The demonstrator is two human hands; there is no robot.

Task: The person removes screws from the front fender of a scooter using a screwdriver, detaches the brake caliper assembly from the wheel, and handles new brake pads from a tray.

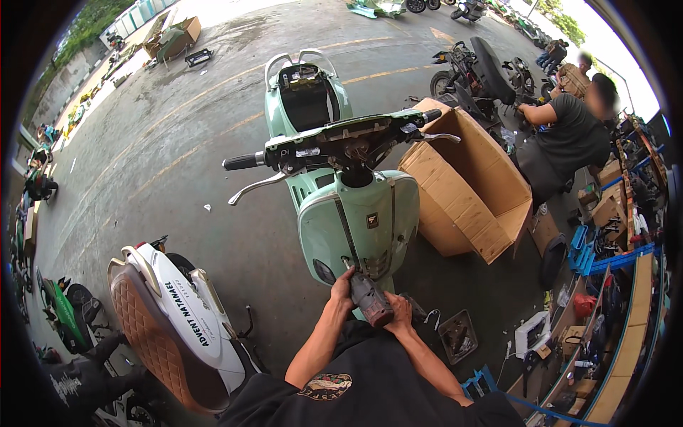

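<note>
A mint-green scooter stands facing me, its front panel before my hands. My right hand is closed round the grip of a dark grey and red power drill. At the drill's nose, my left hand is closed, its fingers by the bit, which points at the lower left of the front panel. Whether the bit touches a screw is too small to tell. Above, the handlebar has its cover off, with wiring exposed. The scooter's seat is off, leaving an open dark compartment.
Right of the scooter stands an open cardboard box. A person in dark clothes sits beyond it. A white scooter with brown seat stands at left. A parts tray lies on the floor, near racks of parts at right.
</note>
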